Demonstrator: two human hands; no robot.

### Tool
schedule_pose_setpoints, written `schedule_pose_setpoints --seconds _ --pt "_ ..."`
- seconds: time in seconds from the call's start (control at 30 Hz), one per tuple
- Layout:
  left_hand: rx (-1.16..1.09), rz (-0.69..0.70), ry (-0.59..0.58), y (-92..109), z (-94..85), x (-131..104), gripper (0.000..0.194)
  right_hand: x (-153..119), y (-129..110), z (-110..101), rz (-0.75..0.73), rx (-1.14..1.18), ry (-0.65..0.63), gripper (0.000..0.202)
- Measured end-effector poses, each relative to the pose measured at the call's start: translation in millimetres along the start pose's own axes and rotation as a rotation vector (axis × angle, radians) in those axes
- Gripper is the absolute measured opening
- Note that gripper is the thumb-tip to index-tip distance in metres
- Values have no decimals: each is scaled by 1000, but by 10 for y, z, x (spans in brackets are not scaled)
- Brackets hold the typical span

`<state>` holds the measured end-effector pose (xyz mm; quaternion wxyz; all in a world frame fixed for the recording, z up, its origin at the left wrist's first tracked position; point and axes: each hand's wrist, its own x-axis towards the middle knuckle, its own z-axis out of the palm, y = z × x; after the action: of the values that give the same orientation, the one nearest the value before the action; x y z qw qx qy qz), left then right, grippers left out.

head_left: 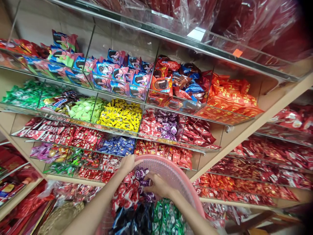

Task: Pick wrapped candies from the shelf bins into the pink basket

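A pink plastic basket (182,173) with a perforated wall is before me at the lower middle. My left hand (127,164) is closed over its far rim, fingers partly hidden behind the edge. Inside the basket, my right hand (157,185) reaches over purple-wrapped candies (141,173) with its fingers apart and slightly curved; whether the fingertips touch them is unclear. Red-and-white wrapped candies (128,192) lie left of that hand. Nearer to me in the basket are dark blue-black packets (133,217) and green-wrapped candies (167,215).
Beyond the basket, tilted shelves with clear dividers hold yellow candies (121,116), purple candies (168,124), blue packets (117,146) and orange-red packets (231,91). A glass shelf edge (171,31) crosses above. At lower left is a woven basket (61,217); more red packets (254,166) fill shelves at right.
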<state>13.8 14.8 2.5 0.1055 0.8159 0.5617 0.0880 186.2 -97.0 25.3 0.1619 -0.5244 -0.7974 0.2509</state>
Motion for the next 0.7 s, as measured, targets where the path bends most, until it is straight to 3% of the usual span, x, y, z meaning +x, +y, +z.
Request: schedule_pose_setpoints --seconds 0.17,0.4,0.53,0.7 --pt "5 2 4 5 -11 -16 68 9 64 176 -18 105 -54 15" --pt "-6 4 -3 3 6 -4 70 24 117 19 56 226 83 13" --pt "17 -6 13 -11 26 6 72 60 207 112 153 259 128 15" --pt "2 4 9 -19 24 1 70 43 261 190 132 165 125 17"
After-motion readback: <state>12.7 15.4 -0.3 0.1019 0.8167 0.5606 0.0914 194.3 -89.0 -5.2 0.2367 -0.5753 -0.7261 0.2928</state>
